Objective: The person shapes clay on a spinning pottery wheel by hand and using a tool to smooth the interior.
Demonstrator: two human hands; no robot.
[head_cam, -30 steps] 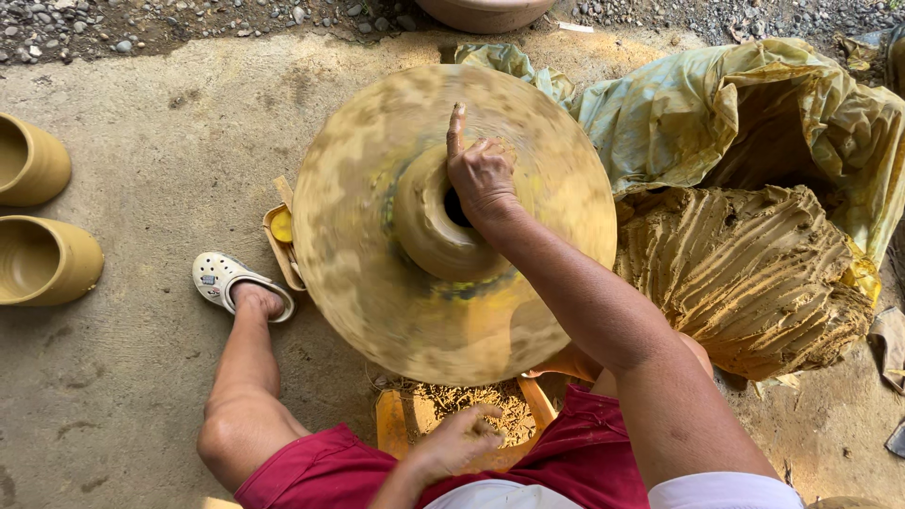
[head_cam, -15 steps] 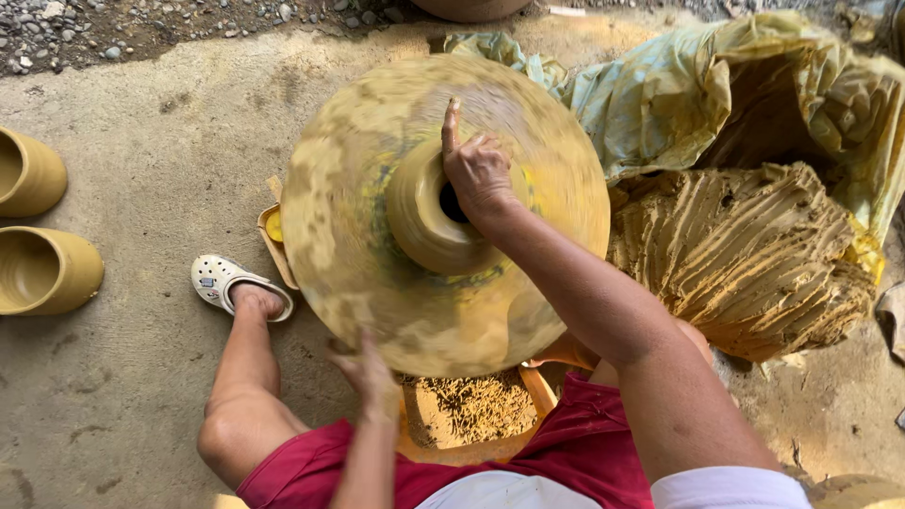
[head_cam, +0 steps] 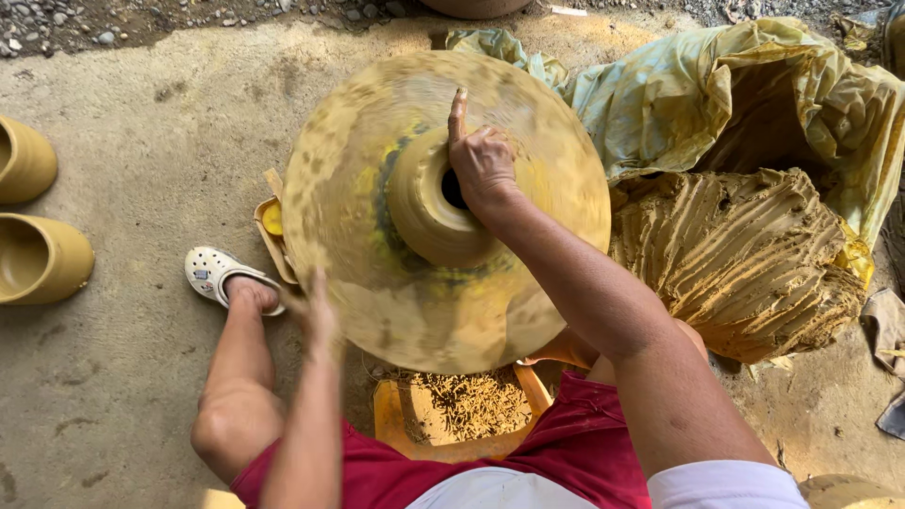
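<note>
Concrete floor (head_cam: 123, 377) carries a blurred potter's wheel (head_cam: 377, 311) at frame centre, with a clay pot (head_cam: 419, 212) on its middle. Right hand (head_cam: 483, 165) grips the pot's rim at three o'clock, forefinger straight up. Left hand (head_cam: 316, 316), fingers spread wide, touches the wheel's edge at eight o'clock. Ridged clay lump (head_cam: 745, 259) sits at three o'clock; two pots (head_cam: 38, 254) at nine.

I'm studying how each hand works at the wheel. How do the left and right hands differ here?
The right hand rests on the rim of the clay pot, forefinger raised, and looks sharp; the left hand is at the near edge of the wheel, away from the pot, and looks blurred. The right arm reaches across the wheel; the left stays close to the body. Both are bare.
</note>
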